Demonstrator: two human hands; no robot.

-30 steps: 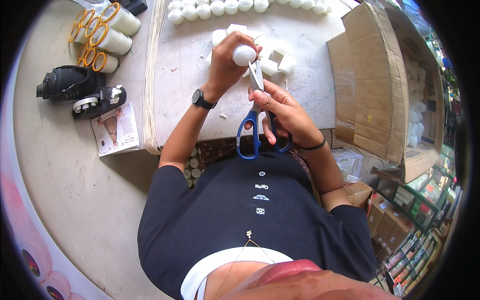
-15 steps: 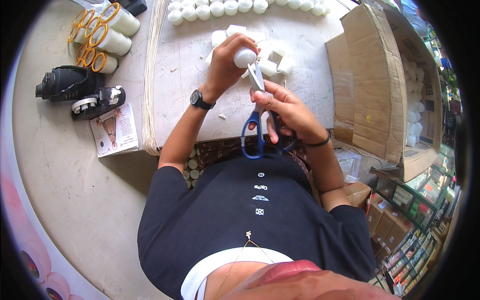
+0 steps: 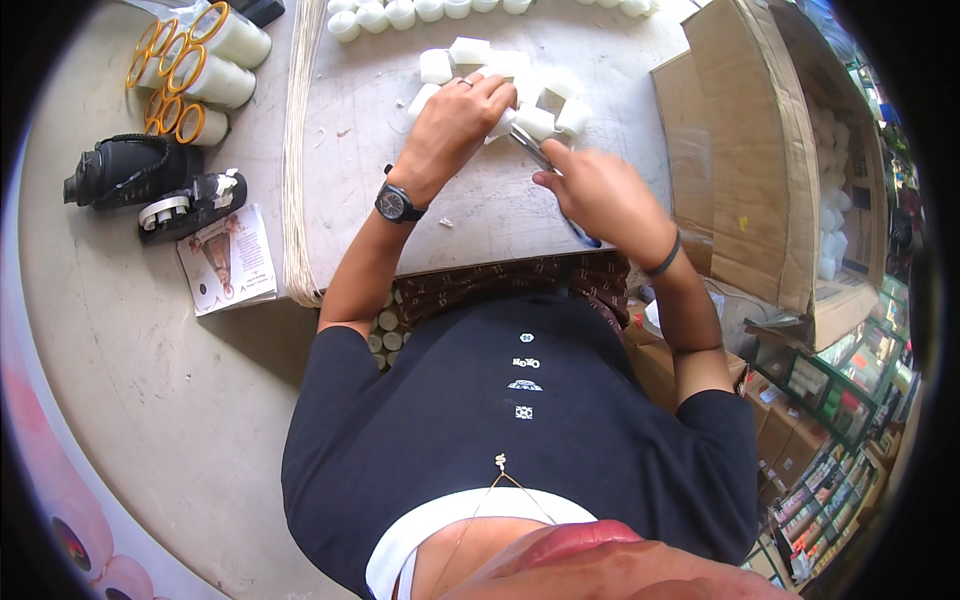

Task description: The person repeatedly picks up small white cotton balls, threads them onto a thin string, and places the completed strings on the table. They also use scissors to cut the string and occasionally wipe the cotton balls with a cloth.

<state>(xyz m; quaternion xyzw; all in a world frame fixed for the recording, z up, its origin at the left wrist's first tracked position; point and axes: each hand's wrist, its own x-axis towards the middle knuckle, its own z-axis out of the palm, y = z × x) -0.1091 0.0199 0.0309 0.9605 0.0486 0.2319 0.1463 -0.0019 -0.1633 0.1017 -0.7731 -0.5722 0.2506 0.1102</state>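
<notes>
My left hand point(image 3: 455, 125), with a watch on its wrist, is closed around a small white candle point(image 3: 504, 122) beside a loose pile of similar white candles point(image 3: 469, 50). The fingers hide most of the held candle. In my right hand point(image 3: 608, 198) is a pair of scissors point(image 3: 531, 147) with blue handles. Their blades slant up and left, with the tips close to the held candle. I cannot make out whether the tips touch it.
Rows of white candles point(image 3: 400, 13) stand along the table's far side. Bundled pale wick strands point(image 3: 300, 150) run down the left. Beyond them are orange-rimmed containers point(image 3: 228, 80), a black bottle point(image 3: 125, 172), a tape dispenser point(image 3: 195, 207) and leaflets point(image 3: 228, 260). An open cardboard box point(image 3: 745, 150) stands right.
My left hand has turned over, so the candle is now mostly hidden. My right hand has moved up and right, swinging the scissors from near upright to a slant toward the upper left.
</notes>
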